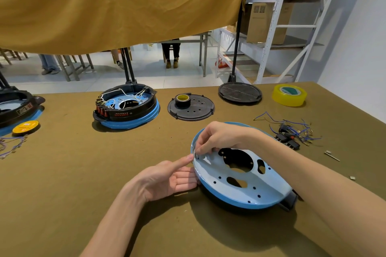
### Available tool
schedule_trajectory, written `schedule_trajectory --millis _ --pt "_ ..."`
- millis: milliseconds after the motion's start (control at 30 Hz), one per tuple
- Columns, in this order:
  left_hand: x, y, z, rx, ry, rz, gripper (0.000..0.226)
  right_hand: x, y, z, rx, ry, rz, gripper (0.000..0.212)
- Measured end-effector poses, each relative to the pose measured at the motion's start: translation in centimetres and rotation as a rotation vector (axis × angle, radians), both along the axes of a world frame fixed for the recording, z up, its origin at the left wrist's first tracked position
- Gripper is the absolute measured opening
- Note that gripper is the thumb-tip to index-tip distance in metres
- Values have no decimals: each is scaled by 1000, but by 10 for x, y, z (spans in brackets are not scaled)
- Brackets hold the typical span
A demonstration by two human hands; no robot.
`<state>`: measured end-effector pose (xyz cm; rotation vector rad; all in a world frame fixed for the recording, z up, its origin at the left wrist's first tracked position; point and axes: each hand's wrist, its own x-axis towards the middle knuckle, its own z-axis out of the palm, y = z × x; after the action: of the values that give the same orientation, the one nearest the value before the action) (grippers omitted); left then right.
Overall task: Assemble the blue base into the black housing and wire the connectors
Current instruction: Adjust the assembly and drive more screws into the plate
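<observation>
The blue base (236, 183), a round light-blue plate with several cut-outs and small holes, lies tilted over the black housing (290, 201), which shows only at its lower right edge. My left hand (167, 179) has straight fingers against the base's left rim, the thumb touching the top of the rim. My right hand (217, 137) reaches over the base and pinches a small dark part at the left rim. A heap of blue wires with connectors and black switches (292, 133) lies to the right.
An assembled black-and-blue unit (125, 106) with white wires sits at the back centre, another (14, 108) at the left edge. A black disc with a tape roll (191, 106), a second black disc (240, 92) and yellow tape (289, 95) stand behind. A yellow disc (26, 127) lies left.
</observation>
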<state>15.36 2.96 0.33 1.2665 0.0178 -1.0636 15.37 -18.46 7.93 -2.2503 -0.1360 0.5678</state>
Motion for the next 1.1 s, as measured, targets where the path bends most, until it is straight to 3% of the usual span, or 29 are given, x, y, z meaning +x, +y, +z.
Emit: schedule_trajectory --millis 167,367,533,1100 --pt "-3 0 4 -6 5 2 103 -2 -3 0 29 -23 45 16" --pt "-4 0 6 20 41 30 76 -4 -5 4 -65 -91 113 16" --pt "-7 -1 8 31 35 36 76 -1 4 4 -170 -86 125 17" --pt "-7 -6 6 63 3 69 83 0 8 8 -149 90 -79 6"
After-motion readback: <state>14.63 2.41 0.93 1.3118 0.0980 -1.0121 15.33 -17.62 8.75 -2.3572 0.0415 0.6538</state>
